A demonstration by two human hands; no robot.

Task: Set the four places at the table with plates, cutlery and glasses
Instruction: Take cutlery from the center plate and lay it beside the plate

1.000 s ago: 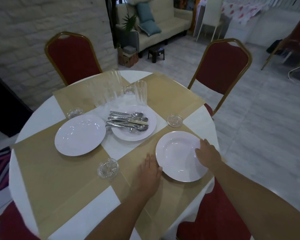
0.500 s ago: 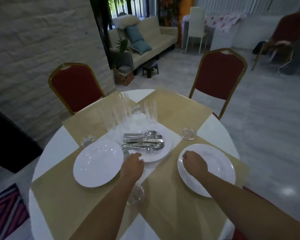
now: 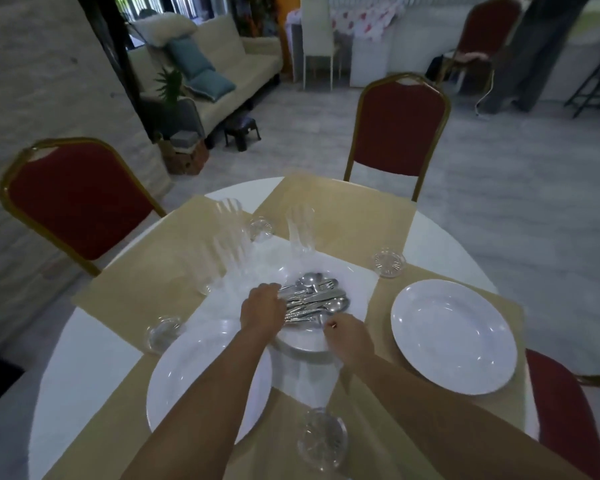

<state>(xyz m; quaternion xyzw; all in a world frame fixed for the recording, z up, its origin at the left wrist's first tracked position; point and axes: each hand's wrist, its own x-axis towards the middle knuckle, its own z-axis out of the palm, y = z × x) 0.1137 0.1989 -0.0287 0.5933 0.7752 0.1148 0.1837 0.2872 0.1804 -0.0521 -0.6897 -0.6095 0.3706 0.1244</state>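
A pile of steel cutlery (image 3: 317,299) lies on the white centre plate (image 3: 355,284). My left hand (image 3: 262,311) curls round the handle ends of the cutlery at the plate's left side. My right hand (image 3: 348,336) pinches the plate's near rim, thumb on top beside the cutlery. One white plate (image 3: 454,336) sits on the right placemat. Another plate (image 3: 194,379) sits on the near left placemat, partly under my left forearm. Several clear glasses (image 3: 300,233) stand just beyond the centre plate.
Small glass coasters lie at the right (image 3: 388,262), far (image 3: 260,228), left (image 3: 163,332) and near (image 3: 322,441) places. Red chairs stand at the far left (image 3: 77,209) and far right (image 3: 398,123) of the round table (image 3: 84,358). A person stands at the back right.
Both hands left the right plate and moved in to the centre plate. My left hand closed on the cutlery and my right took the plate's rim. The camera came closer.
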